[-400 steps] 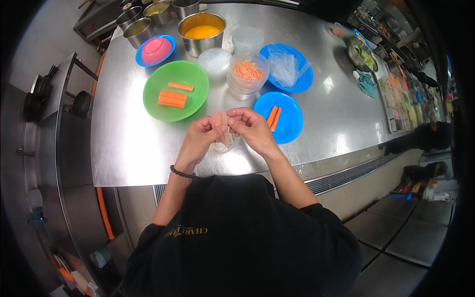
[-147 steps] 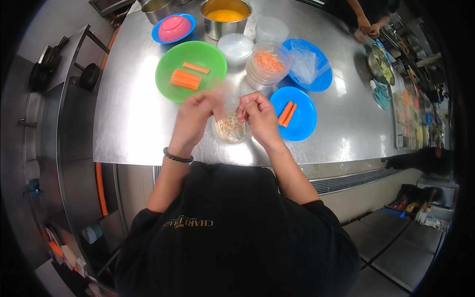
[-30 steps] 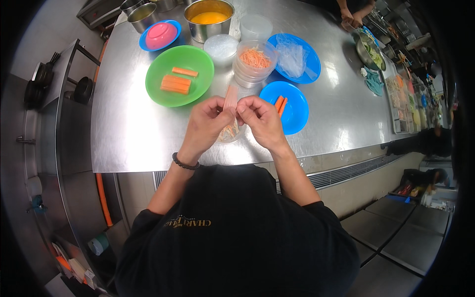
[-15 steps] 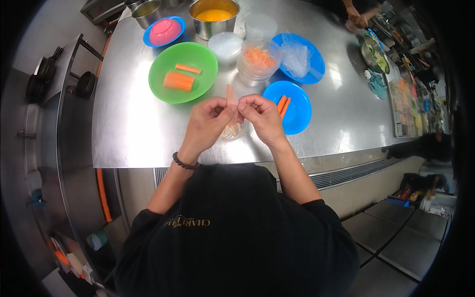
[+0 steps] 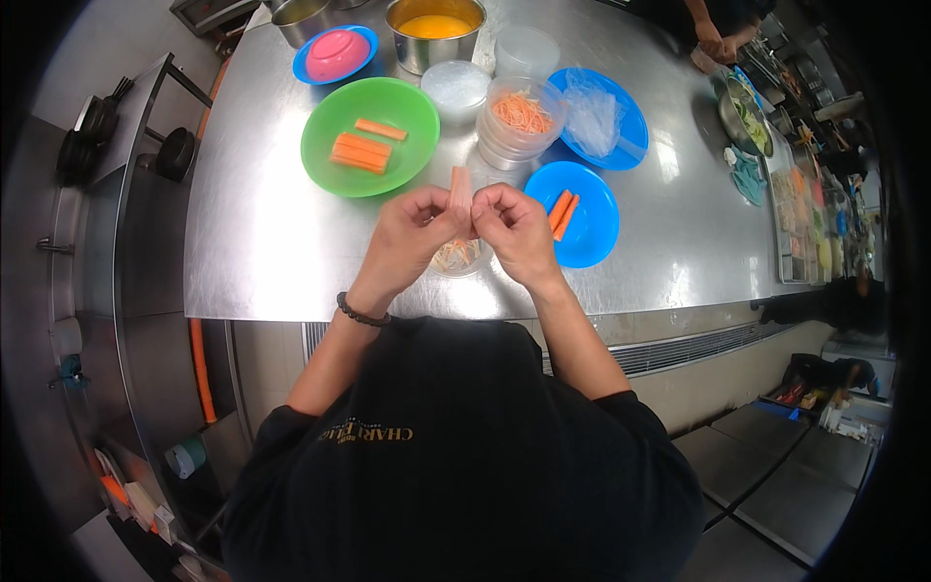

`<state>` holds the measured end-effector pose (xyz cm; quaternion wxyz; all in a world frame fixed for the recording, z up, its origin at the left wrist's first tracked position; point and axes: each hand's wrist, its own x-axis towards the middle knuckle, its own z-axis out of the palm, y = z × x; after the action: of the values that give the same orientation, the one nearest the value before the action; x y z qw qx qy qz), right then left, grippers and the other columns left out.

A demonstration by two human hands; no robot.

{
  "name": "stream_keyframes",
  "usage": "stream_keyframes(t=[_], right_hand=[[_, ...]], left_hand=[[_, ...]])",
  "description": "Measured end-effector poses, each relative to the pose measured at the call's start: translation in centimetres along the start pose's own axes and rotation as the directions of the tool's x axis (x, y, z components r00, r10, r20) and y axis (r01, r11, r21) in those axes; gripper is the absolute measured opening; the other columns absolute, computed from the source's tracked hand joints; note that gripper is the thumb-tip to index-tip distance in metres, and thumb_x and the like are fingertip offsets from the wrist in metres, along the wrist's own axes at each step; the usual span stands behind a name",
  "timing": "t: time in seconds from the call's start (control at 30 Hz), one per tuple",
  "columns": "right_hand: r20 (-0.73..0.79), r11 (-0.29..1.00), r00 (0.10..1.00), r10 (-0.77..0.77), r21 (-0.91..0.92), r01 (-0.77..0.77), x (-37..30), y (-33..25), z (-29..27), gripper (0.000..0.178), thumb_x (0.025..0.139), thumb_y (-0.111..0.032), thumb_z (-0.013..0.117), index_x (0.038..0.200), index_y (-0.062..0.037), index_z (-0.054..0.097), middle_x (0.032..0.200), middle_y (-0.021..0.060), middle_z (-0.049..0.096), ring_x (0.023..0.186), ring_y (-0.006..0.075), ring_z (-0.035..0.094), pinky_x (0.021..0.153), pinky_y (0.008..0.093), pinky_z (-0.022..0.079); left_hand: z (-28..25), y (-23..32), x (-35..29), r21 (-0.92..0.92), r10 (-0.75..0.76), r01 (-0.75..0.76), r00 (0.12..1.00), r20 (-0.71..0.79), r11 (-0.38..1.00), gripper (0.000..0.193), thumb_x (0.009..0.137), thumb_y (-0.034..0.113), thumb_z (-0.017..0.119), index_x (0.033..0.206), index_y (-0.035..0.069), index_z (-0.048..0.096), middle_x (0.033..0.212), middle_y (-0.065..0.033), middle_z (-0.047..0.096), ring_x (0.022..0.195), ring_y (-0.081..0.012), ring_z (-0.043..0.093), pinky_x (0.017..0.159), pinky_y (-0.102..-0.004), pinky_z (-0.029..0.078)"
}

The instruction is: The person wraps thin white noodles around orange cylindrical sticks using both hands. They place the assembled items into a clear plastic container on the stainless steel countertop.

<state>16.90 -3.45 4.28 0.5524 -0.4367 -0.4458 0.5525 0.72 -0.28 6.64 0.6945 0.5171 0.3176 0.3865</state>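
Observation:
Above the table's near edge my left hand [image 5: 412, 233] pinches an upright crab stick [image 5: 460, 184], its pale side partly spread out. My right hand [image 5: 517, 233] is closed at the stick's right edge, thumb against forefinger; any strand between them is too fine to make out. Just beneath both hands stands a clear tub [image 5: 464, 273] with pale and orange shreds in it, half hidden by my fingers. A green bowl [image 5: 419, 116] holds several crab sticks to the far left. In the blue bowl [image 5: 596, 242] by my right hand lie two more orange sticks.
Past my hands, a clear tub of orange shreds [image 5: 524, 113] sits on stacked tubs beside a lidded tub [image 5: 456, 85]. A blue plate [image 5: 632, 107] bears a crumpled plastic bag [image 5: 593, 116]. A steel pot [image 5: 419, 55] holds yellow liquid. Another person's hands [image 5: 716, 41] show at the far right.
The stick between my hands shows wider and paler. Both hands stay in nearly the same place. The view has shifted slightly, moving the bowls a little to the right.

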Motion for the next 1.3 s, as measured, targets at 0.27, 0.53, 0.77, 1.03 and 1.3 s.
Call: stream_keyframes(t=[0.27, 0.53, 0.77, 1.03, 1.3], right_hand=[[-0.100, 0.992, 0.994, 0.041, 0.125, -0.028, 1.5, 1.6, -2.3, 0.006, 0.086, 0.003, 0.048, 0.088, -0.0008, 0.053, 0.079, 0.0079, 0.060, 0.069, 0.0141, 0.058, 0.064, 0.0263, 0.048], [-0.003, 0.998, 0.998, 0.066, 0.024, -0.066, -0.1, -0.7, 0.0, 0.007, 0.083, -0.002, 0.058, 0.089, 0.0019, 0.057, 0.079, 0.0041, 0.062, 0.069, 0.0078, 0.059, 0.062, 0.0209, 0.048], [-0.032, 1.000, 0.999, 0.022, -0.015, -0.022, -0.3, -0.5, 0.1, 0.005, 0.082, -0.001, 0.059, 0.086, 0.0017, 0.058, 0.076, 0.0022, 0.061, 0.068, 0.0051, 0.057, 0.059, 0.0182, 0.045], [-0.017, 1.000, 1.000, 0.027, -0.004, -0.027, -0.4, -0.8, 0.3, 0.004, 0.082, -0.001, 0.057, 0.085, 0.0011, 0.057, 0.076, 0.0031, 0.061, 0.066, 0.0063, 0.057, 0.058, 0.0193, 0.046], [-0.187, 0.992, 0.982, 0.027, 0.126, -0.004, 1.2, 2.6, -2.7, 0.007, 0.084, -0.001, 0.051, 0.089, 0.0010, 0.054, 0.081, 0.0086, 0.061, 0.070, 0.0131, 0.059, 0.064, 0.0254, 0.048]], left_hand=[[-0.6, -0.2, 0.2, -0.005, -0.028, 0.028, 0.999, -0.020, 1.000, 0.012, 0.088, 0.011, 0.059, 0.090, -0.001, 0.061, 0.081, -0.0036, 0.063, 0.073, -0.0061, 0.056, 0.066, -0.0203, 0.044], [0.3, 0.4, 0.1, 0.104, -0.016, 0.016, 1.000, -0.008, 0.994, 0.010, 0.088, 0.008, 0.057, 0.090, -0.002, 0.059, 0.082, -0.0046, 0.063, 0.077, -0.0087, 0.058, 0.071, -0.0225, 0.047], [0.4, 0.0, 0.0, 0.133, 0.042, -0.037, 0.999, -0.034, 0.990, 0.013, 0.087, 0.010, 0.060, 0.089, -0.003, 0.059, 0.077, -0.0082, 0.065, 0.071, -0.0091, 0.062, 0.063, -0.0202, 0.048], [0.5, 0.3, -0.1, 0.008, -0.023, 0.023, 0.999, 0.025, 1.000, 0.009, 0.087, 0.009, 0.059, 0.090, 0.000, 0.059, 0.082, -0.0023, 0.062, 0.076, -0.0058, 0.056, 0.070, -0.0201, 0.044], [-0.1, -0.1, -0.4, -0.016, -0.040, 0.040, 0.999, -0.004, 0.999, 0.011, 0.088, 0.011, 0.058, 0.091, 0.001, 0.060, 0.082, -0.0007, 0.061, 0.076, -0.0049, 0.054, 0.071, -0.0190, 0.042]])
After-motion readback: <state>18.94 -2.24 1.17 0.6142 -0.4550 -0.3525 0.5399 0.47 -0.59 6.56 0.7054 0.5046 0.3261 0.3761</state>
